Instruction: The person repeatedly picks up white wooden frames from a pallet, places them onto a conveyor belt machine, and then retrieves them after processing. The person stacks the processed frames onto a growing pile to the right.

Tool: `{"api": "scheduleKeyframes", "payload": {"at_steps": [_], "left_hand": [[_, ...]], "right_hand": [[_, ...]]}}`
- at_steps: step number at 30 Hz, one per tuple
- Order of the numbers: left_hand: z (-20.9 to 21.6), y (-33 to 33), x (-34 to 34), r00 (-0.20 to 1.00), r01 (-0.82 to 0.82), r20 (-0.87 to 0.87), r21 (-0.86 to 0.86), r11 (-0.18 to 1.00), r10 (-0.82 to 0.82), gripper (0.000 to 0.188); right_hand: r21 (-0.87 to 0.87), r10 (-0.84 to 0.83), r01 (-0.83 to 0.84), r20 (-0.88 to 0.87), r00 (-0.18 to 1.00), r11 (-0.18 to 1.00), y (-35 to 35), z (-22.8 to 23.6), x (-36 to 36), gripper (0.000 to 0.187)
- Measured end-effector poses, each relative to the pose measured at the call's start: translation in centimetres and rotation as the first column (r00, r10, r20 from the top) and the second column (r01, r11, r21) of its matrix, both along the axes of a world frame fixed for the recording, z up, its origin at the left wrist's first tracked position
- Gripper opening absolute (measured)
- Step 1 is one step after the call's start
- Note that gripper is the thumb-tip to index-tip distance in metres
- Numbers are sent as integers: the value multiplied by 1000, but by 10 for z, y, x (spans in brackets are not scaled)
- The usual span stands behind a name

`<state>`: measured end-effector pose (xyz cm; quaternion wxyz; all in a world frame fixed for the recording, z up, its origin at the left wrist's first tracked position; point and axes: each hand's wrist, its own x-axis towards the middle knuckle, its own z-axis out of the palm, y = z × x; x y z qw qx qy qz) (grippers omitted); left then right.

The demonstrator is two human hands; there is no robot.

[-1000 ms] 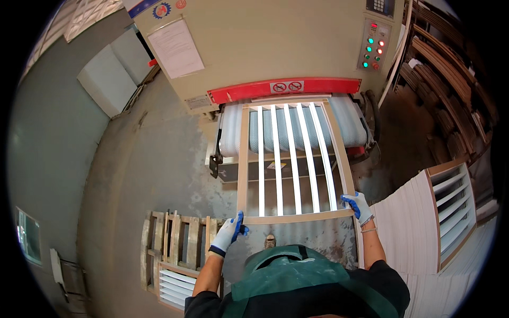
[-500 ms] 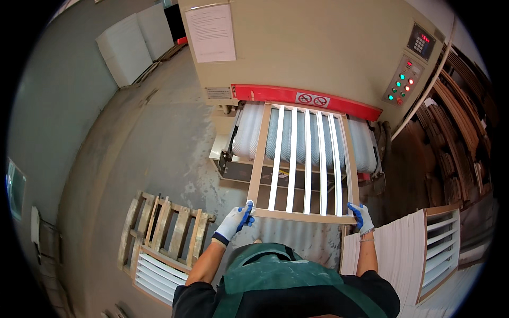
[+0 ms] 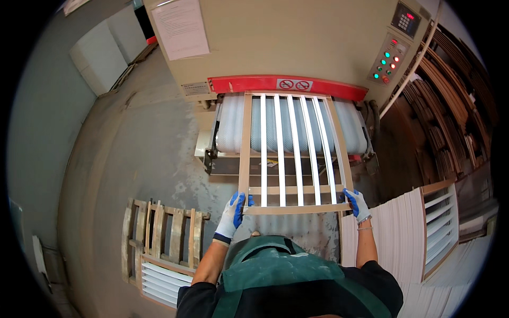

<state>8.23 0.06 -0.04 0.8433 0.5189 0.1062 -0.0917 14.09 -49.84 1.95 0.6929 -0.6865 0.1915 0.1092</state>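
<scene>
Our left hand (image 3: 230, 217) and right hand (image 3: 359, 205) are grasping the slatted frame (image 3: 295, 151) at its near corners; we're best holding it level, square to the belt (image 3: 231, 127).

Head cam, left fisheye of the pair, looks down and forward from just above the dark-green apron (image 3: 281, 274) at bottom centre, aimed at the tan rectangular white-slatted frame (image 3: 296, 153) mid-picture, boxy beige machine (image 3: 286, 42) farther off, top centre.
</scene>
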Motion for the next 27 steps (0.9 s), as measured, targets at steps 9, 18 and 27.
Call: {"api": "scheduleKeyframes", "payload": {"at_steps": [9,18,27], "left_hand": [[16,9,-19,947,121,131,698,706,-292,42],[31,-6,-61,972,169,6,672,721,-233,40],[48,-19,-86,937,217,-11,801,558,-348,33]], "right_hand": [[-22,-78,78,-3,997,997,1,-6,-21,24],[16,-123,123,-22,992,992,-11,2,-76,26],[-58,-149,142,-122,981,988,-12,28,-117,36]]}}
